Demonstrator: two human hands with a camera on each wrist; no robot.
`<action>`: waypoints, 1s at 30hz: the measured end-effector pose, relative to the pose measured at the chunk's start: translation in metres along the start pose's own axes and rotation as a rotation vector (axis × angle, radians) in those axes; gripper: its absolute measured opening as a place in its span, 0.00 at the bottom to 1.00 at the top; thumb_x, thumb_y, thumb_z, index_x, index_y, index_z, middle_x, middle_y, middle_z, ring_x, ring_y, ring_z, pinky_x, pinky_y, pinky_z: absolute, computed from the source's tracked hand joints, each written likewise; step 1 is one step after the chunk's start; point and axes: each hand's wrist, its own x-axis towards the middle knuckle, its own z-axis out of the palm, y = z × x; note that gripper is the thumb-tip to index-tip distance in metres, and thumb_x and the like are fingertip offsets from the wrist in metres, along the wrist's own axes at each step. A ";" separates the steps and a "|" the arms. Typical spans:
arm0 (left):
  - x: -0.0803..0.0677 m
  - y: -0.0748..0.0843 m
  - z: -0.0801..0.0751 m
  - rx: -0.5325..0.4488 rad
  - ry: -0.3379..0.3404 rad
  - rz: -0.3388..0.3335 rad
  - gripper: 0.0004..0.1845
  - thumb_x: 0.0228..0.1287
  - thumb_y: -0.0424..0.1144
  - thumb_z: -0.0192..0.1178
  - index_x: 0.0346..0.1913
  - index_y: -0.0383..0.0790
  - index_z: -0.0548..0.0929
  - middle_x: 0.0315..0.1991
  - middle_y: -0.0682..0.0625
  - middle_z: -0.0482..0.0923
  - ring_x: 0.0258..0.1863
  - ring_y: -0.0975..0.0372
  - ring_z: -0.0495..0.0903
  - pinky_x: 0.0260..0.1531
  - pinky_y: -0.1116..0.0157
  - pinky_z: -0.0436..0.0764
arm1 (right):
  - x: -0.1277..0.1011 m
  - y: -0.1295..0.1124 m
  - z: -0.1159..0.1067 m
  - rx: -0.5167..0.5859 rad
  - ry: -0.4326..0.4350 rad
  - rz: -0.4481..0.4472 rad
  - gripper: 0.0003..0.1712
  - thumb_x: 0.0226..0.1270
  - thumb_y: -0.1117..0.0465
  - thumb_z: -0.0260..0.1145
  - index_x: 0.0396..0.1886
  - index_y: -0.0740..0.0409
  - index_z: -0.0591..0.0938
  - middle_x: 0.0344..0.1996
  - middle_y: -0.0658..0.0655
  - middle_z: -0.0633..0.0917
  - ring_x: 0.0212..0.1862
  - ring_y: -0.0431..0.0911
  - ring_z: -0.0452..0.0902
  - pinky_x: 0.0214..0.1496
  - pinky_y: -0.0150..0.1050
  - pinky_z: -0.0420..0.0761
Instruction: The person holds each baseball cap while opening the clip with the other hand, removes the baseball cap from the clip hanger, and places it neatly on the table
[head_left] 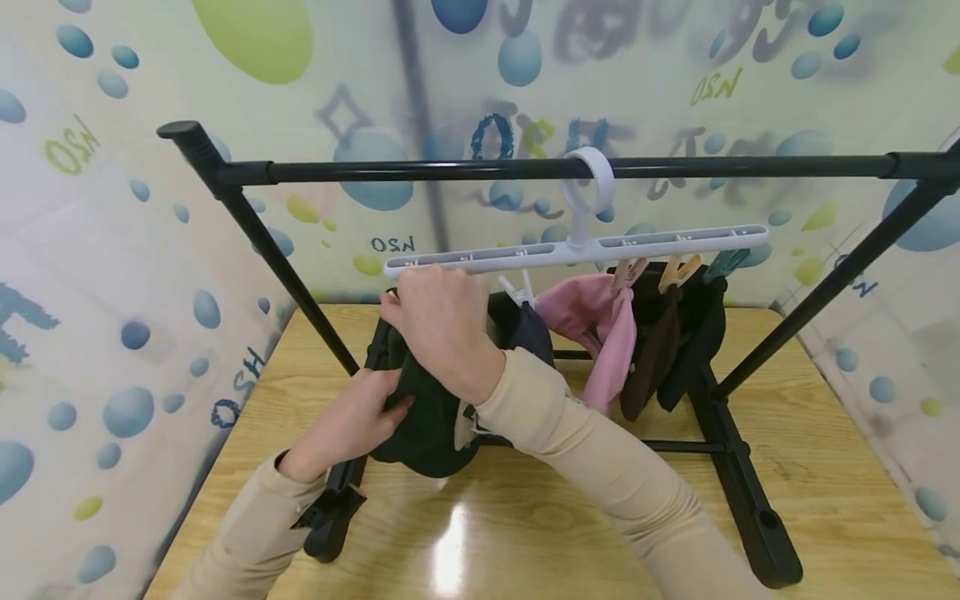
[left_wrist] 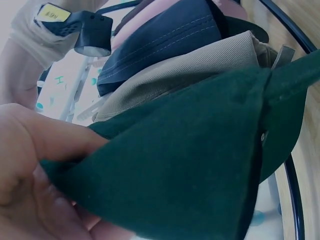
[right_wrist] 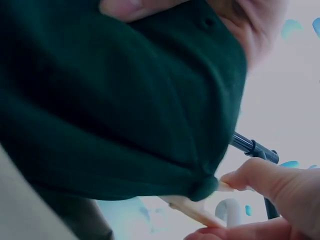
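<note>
A dark green cap [head_left: 427,425] hangs under the left end of a white clip hanger [head_left: 637,245]. My left hand [head_left: 345,425] grips its side, thumb and fingers on the cloth, as the left wrist view also shows. My right hand [head_left: 446,325] is up at the hanger's left end. In the right wrist view its thumb and fingers pinch a cream clothes peg [right_wrist: 195,210] at the button on the cap's crown. Right behind the green cap are a beige cap [left_wrist: 200,65] and a navy cap [left_wrist: 165,45].
The hanger hooks over a black rail [head_left: 420,171] on a stand with slanted legs. Farther right hang a pink cap [head_left: 581,304], a brown cap [head_left: 654,354] and a black cap [head_left: 708,325] from pegs. Below is a wooden table [head_left: 555,533], with a patterned cloth wall [head_left: 135,333] around it.
</note>
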 end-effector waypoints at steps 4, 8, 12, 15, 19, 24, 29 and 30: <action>-0.003 -0.001 0.000 -0.013 0.023 -0.019 0.15 0.56 0.18 0.57 0.22 0.41 0.73 0.14 0.59 0.58 0.12 0.70 0.59 0.18 0.69 0.62 | -0.002 0.000 -0.001 0.018 0.008 0.021 0.30 0.65 0.42 0.63 0.06 0.48 0.68 0.08 0.48 0.54 0.11 0.41 0.47 0.14 0.33 0.46; -0.007 -0.004 -0.002 -0.011 0.049 -0.043 0.12 0.56 0.17 0.55 0.28 0.38 0.79 0.14 0.59 0.60 0.13 0.69 0.59 0.18 0.69 0.61 | -0.004 0.002 -0.002 0.025 0.016 0.052 0.30 0.65 0.44 0.63 0.06 0.49 0.67 0.08 0.48 0.53 0.12 0.41 0.47 0.15 0.33 0.46; -0.010 -0.005 -0.006 0.010 0.064 -0.063 0.13 0.55 0.16 0.55 0.33 0.36 0.82 0.14 0.58 0.65 0.14 0.68 0.61 0.19 0.68 0.63 | -0.004 0.004 -0.001 0.045 0.036 0.066 0.31 0.65 0.46 0.64 0.05 0.49 0.66 0.08 0.48 0.53 0.11 0.41 0.47 0.15 0.33 0.46; -0.012 -0.005 -0.009 0.018 0.059 -0.091 0.13 0.55 0.17 0.54 0.33 0.37 0.82 0.14 0.58 0.63 0.13 0.68 0.60 0.18 0.67 0.62 | -0.004 0.006 -0.001 0.060 0.048 0.070 0.30 0.65 0.47 0.64 0.05 0.50 0.66 0.09 0.48 0.53 0.11 0.41 0.48 0.15 0.33 0.47; -0.014 -0.005 -0.013 0.015 0.042 -0.125 0.13 0.56 0.18 0.54 0.33 0.39 0.81 0.12 0.58 0.58 0.11 0.68 0.58 0.17 0.67 0.60 | -0.003 0.008 -0.001 0.086 0.034 0.076 0.30 0.65 0.48 0.63 0.06 0.50 0.66 0.08 0.48 0.54 0.11 0.41 0.48 0.14 0.32 0.47; -0.018 -0.008 -0.018 0.016 0.049 -0.142 0.14 0.56 0.18 0.53 0.35 0.39 0.82 0.11 0.58 0.56 0.10 0.68 0.56 0.17 0.67 0.60 | -0.001 0.010 0.001 0.149 0.010 0.107 0.31 0.65 0.46 0.63 0.05 0.50 0.64 0.08 0.47 0.54 0.11 0.40 0.47 0.15 0.32 0.46; -0.021 -0.009 -0.021 0.057 0.046 -0.162 0.13 0.56 0.19 0.53 0.35 0.39 0.81 0.12 0.58 0.56 0.11 0.66 0.58 0.18 0.66 0.60 | 0.000 0.011 0.004 0.262 0.010 0.145 0.30 0.64 0.47 0.64 0.06 0.51 0.66 0.07 0.46 0.56 0.10 0.40 0.49 0.14 0.32 0.47; -0.022 -0.008 -0.022 0.067 0.041 -0.166 0.12 0.57 0.20 0.53 0.34 0.39 0.80 0.12 0.58 0.56 0.11 0.66 0.59 0.18 0.66 0.60 | 0.000 0.010 0.005 0.277 0.010 0.151 0.30 0.64 0.47 0.64 0.06 0.51 0.66 0.07 0.46 0.56 0.10 0.40 0.50 0.14 0.32 0.47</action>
